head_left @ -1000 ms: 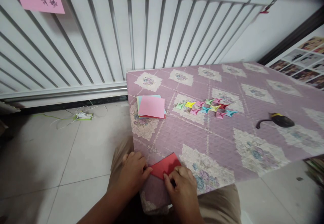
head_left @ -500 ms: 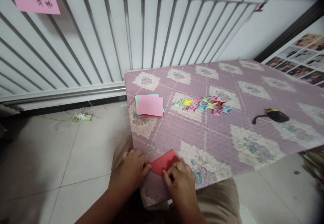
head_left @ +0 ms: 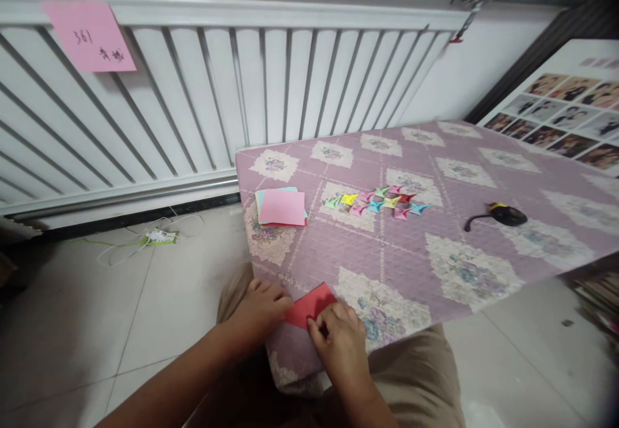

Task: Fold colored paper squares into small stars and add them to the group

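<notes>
Radiator (head_left: 251, 86) standing behind tabletop (head_left: 348, 247). At near left corner I'm seeing red paper (head_left: 309, 305), left hand (head_left: 264, 303) touching one end, grip unclear, right hand (head_left: 340, 336) clamping other, probably steadying it; paper stack (head_left: 283, 208) sitting by left edge.

Red Paper (head_left: 311, 301) Set Off by Mauve Surface (head_left: 333, 247)

The surface is patterned with cream diamonds and blue and purple flowers. Folded papers (head_left: 375, 207) are coloured green, yellow, pink, blue and red; the paper stack (head_left: 283, 207) is topped with pink.
</notes>
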{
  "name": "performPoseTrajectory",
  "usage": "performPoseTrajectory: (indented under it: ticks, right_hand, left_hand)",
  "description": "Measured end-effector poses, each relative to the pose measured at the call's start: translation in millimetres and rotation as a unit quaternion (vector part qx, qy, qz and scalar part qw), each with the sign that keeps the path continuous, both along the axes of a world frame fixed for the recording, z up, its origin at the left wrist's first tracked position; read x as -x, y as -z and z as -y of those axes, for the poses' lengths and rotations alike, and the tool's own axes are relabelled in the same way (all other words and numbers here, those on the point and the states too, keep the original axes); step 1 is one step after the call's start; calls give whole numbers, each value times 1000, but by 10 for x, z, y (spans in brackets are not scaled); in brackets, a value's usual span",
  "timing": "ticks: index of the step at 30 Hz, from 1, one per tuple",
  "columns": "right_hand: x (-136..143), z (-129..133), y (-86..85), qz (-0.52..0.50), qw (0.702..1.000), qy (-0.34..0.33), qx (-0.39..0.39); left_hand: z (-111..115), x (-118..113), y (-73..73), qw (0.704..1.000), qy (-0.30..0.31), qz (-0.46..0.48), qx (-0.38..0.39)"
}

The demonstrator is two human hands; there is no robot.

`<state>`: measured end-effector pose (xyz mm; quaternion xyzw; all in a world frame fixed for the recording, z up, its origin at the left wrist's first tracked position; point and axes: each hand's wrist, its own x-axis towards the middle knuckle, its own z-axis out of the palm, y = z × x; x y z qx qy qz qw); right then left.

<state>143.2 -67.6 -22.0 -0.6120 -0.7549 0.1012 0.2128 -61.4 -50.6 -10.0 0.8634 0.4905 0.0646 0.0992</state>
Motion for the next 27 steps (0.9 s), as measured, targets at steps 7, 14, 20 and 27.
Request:
performPoseTrajectory:
  ticks: [7,14,20,27]
  right_hand:
    - [-27,23,12,-32,999,-10,-26]
    - [-117,166,85,-44,989,-105,-93]
    - [-139,312,211,23,979,-152,-138]
    - [-185,297,251,21,977,-174,-124]
  left_hand:
    - [13,8,-76,970,210,-40,-113]
    - [0,-4,-43,966,218,-51,-130]
    - [-7,12,-58,969,215,-50,-111]
    - [7,154,-80,976,194,-38,-87]
